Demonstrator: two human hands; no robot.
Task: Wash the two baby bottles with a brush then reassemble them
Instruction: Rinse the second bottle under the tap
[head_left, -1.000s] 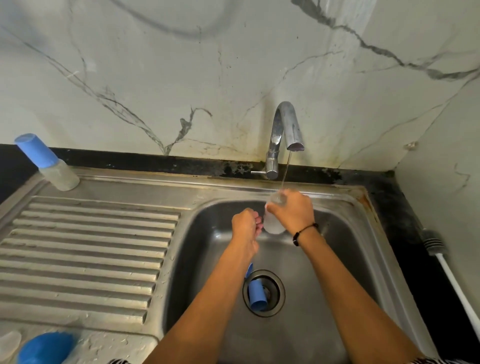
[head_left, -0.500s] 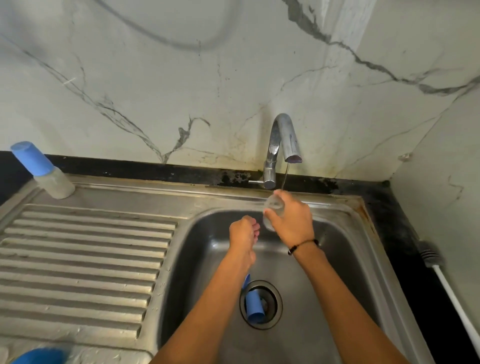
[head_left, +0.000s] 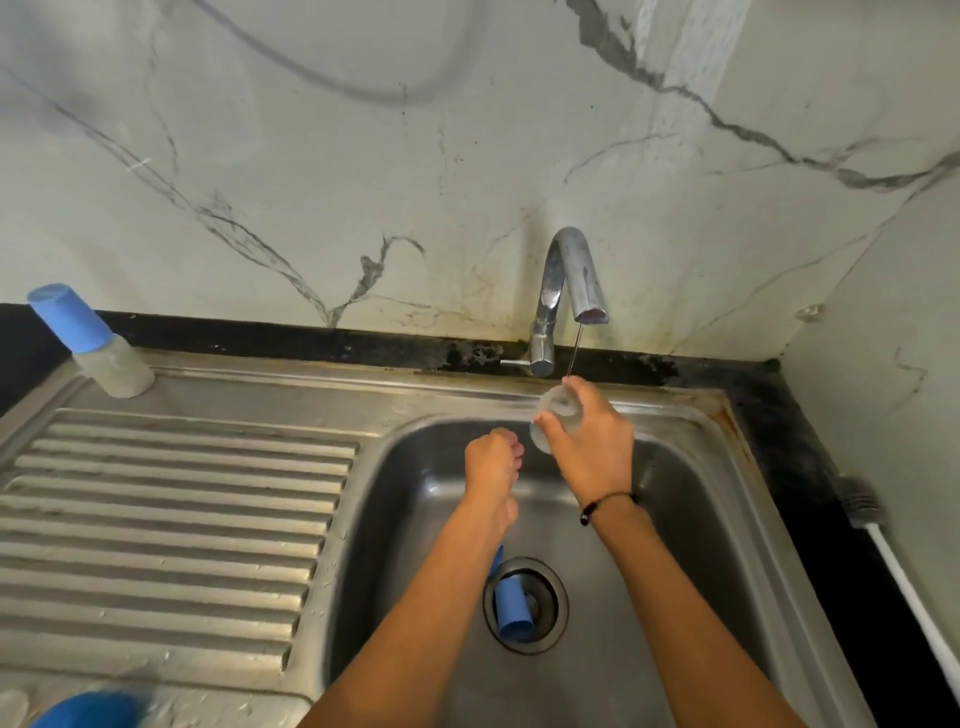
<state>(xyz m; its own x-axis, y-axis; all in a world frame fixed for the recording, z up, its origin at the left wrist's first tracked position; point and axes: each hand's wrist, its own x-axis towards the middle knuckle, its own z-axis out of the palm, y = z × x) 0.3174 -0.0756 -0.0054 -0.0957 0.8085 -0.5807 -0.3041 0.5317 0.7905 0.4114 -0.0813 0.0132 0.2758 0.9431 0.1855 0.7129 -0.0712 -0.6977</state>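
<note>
My right hand (head_left: 589, 447) grips a clear baby bottle body (head_left: 556, 410) with its mouth up under a thin stream of water from the tap (head_left: 571, 280). Just to its left, over the sink (head_left: 415, 467), my left hand (head_left: 491, 460) is curled into a loose fist; nothing shows in it. A blue bottle cap (head_left: 511, 608) lies on the drain, partly hidden by my left forearm. The second bottle (head_left: 88, 338), clear with a blue cap, stands assembled at the back left of the drainboard. The bottle brush (head_left: 862, 506) lies on the dark counter at the right.
The ribbed steel drainboard (head_left: 166, 519) fills the left. A blue rounded object (head_left: 88, 709) sits at the bottom left corner, cut by the frame edge. Marble wall panels close off the back and right side.
The camera tilted up a little. My right hand raised the bottle slightly closer to the spout. My left hand stayed curled beside it.
</note>
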